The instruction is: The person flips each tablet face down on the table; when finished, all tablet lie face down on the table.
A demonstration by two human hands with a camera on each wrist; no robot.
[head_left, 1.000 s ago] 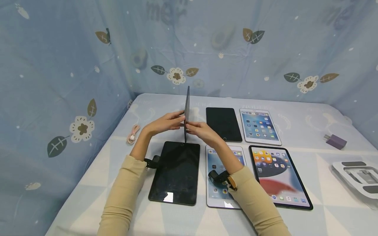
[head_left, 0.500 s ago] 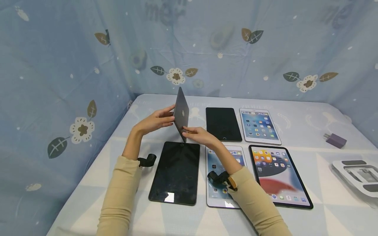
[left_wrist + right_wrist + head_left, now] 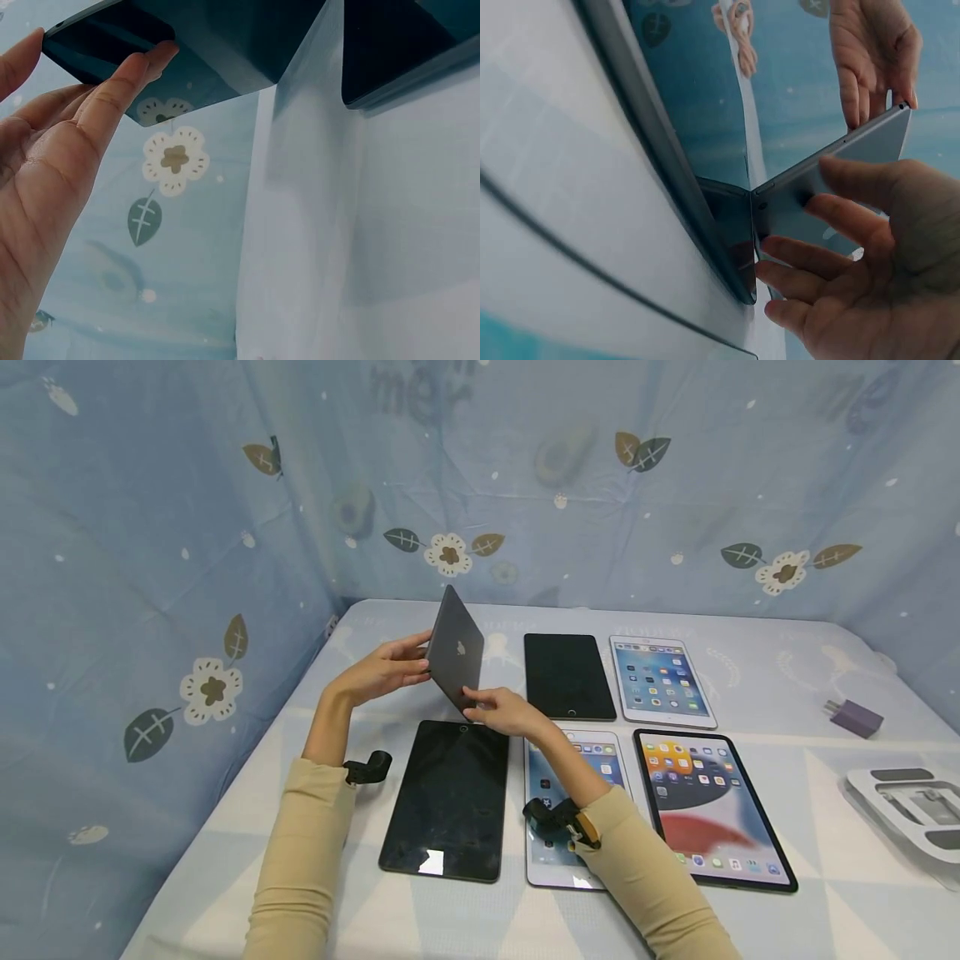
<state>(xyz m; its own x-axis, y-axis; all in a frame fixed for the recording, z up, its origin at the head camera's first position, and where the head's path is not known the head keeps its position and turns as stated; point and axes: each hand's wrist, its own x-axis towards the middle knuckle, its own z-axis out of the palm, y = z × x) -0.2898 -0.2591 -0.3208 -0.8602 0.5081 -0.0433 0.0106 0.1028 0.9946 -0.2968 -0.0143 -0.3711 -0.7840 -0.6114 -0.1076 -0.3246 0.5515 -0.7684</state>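
Note:
A grey tablet stands tilted on edge, its logo-marked back facing right. My left hand grips its left edge, with the thumb at the rim and fingers along the glossy screen in the left wrist view. My right hand touches the tablet near its lower right corner. In the right wrist view, that hand's loosely spread fingers lie against the back and lower edge. Just in front of it, a black tablet lies flat with its screen dark, its far edge close to the tilted tablet's bottom corner.
To the right lie a dark tablet, a white tablet, another white tablet partly under the right arm, and a large black-rimmed tablet. A purple charger and white stand are far right. A pink cable lies left.
The grey tablet has turned from nearly edge-on to leaning left, showing its back. My left hand has moved left and slightly down with its edge; my right hand has shifted slightly down.

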